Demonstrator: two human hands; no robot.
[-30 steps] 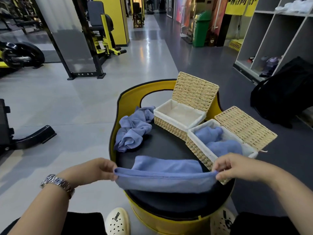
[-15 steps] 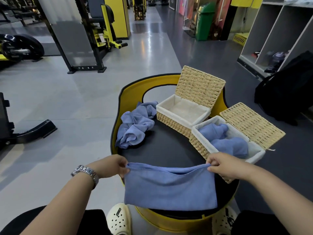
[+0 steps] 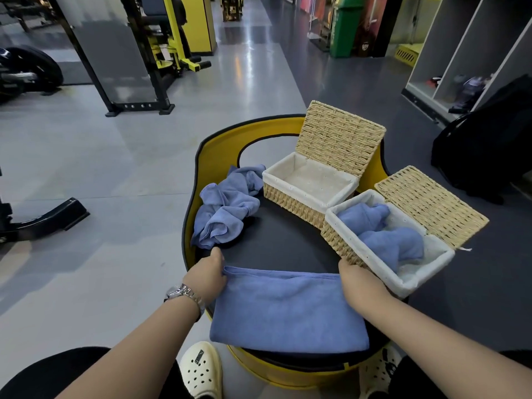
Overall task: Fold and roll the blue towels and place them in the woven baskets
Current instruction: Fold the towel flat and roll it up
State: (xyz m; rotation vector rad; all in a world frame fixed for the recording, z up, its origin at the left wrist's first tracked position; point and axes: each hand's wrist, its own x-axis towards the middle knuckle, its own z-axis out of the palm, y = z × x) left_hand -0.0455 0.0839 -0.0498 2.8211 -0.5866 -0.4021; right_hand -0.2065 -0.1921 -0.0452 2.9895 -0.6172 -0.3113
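Folding is under way: the left hand (image 3: pixel 207 272) and right hand (image 3: pixel 360 279) each pinch a far corner of the folded towel (image 3: pixel 288 311) lying flat on the counter (image 3: pixel 276 240); rolling it looks next.

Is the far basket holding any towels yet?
No, the far basket shows only its bare white liner, while the near basket holds rolled blue towels.

No text, number or brand can be read anywhere. The cream clog (image 3: pixel 201 370) carries a small dark tag, but its marks are too small to make out. The posters (image 3: pixel 371 24) in the background are too blurred to show any lettering.
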